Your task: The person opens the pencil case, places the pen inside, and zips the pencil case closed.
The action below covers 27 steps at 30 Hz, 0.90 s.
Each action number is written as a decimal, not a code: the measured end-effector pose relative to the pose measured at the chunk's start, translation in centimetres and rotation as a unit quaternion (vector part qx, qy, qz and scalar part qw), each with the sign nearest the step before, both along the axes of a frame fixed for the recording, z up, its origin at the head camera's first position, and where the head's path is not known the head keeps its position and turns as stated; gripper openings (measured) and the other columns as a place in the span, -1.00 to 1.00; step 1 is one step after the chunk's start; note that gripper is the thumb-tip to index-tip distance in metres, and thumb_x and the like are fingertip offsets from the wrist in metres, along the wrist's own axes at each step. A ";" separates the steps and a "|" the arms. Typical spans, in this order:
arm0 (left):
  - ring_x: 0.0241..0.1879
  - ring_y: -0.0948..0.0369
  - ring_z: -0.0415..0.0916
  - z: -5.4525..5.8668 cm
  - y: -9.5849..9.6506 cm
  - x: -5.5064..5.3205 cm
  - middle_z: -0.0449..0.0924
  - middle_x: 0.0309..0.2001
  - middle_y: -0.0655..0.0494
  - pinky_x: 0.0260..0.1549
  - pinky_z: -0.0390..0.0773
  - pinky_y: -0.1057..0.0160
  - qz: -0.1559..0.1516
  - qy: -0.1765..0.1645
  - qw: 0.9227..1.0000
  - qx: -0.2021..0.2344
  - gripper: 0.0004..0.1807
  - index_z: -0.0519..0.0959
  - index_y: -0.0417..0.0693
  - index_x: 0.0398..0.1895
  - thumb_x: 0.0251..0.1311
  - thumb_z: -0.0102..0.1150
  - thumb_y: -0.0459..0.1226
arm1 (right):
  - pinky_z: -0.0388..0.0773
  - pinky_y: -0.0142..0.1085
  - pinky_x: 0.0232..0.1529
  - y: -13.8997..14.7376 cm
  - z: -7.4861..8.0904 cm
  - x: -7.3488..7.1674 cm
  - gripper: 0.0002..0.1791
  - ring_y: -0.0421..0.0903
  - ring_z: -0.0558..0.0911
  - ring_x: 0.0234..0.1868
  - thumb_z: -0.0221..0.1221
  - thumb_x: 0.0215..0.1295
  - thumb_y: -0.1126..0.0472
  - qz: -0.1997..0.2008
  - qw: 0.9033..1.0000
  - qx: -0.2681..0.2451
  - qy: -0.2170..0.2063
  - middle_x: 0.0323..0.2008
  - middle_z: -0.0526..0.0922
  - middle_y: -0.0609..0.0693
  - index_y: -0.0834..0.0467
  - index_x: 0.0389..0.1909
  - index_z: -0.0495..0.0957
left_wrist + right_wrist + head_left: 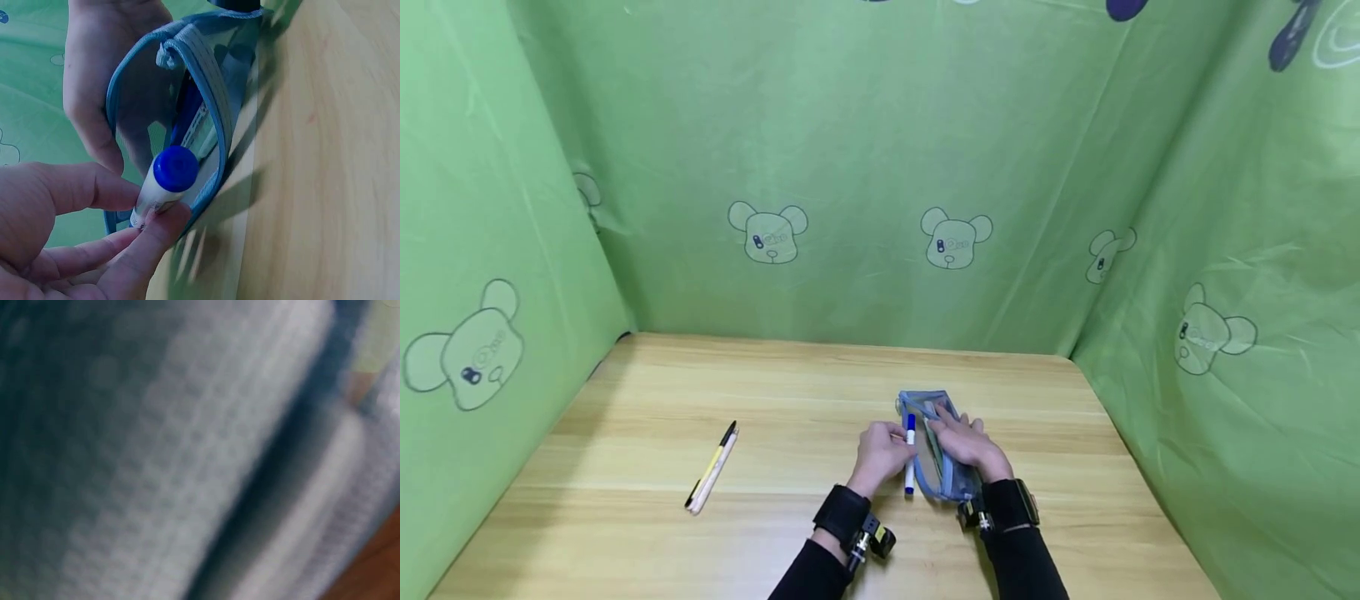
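My left hand [882, 454] pinches a white marker with blue ends [910, 477] between thumb and fingertips. The marker is held along the left side of an unzipped blue mesh pencil case [964, 482]. In the left wrist view, the blue end of the marker [176, 169] is in front of the case's opening, where several pens [197, 125] show inside. My right hand [972, 446] grips the far wall of the case, its fingertips partly hidden by the mesh. The right wrist view is filled by blurred, close-up mesh [156, 456].
Two pens, one black and yellow [713, 460] and one whitish [715, 473], lie side by side on the left of the wooden table [805, 383]. Green curtains [865, 167] with bear drawings enclose the table at the back and both sides.
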<state>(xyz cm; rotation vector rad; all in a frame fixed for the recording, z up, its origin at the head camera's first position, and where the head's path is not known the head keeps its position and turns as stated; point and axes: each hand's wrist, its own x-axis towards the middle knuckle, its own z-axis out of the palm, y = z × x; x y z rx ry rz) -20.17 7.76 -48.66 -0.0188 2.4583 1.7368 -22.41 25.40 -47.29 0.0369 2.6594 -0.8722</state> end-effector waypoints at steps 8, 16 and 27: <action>-0.55 0.28 0.54 -0.1 1.0 -0.4 0.73 -0.45 0.02 -0.60 0.46 0.39 0.005 -0.017 1.000 0.003 -0.74 0.69 -0.29 -0.20 -0.04 0.36 -0.43 | -0.28 0.53 0.42 0.1 -0.1 -0.1 -0.32 0.49 -0.31 0.58 -0.30 0.58 -0.17 0.001 1.000 -0.002 -0.002 0.64 -0.12 0.20 -0.05 0.63 -0.03; -0.57 0.27 0.54 -0.4 2.0 -0.8 0.72 -0.46 0.04 -0.61 0.48 0.38 0.010 -0.010 1.000 -0.015 -0.74 0.71 -0.27 -0.23 -0.09 0.38 -0.41 | -0.16 0.51 0.43 0.1 0.0 -0.1 -0.31 0.45 -0.26 0.60 -0.27 0.57 -0.19 -0.008 1.000 -0.004 0.001 0.62 -0.13 0.32 -0.08 0.62 -0.02; -0.44 0.22 0.64 -0.8 3.1 -1.4 0.78 -0.35 -0.01 -0.50 0.58 0.34 0.017 0.022 0.998 -0.049 -0.71 0.72 -0.26 -0.19 -0.06 0.39 -0.40 | -0.26 0.51 0.44 0.0 0.0 0.2 -0.32 0.53 -0.27 0.57 -0.27 0.58 -0.16 -0.005 1.000 -0.004 0.004 0.60 -0.11 0.36 -0.03 0.62 0.00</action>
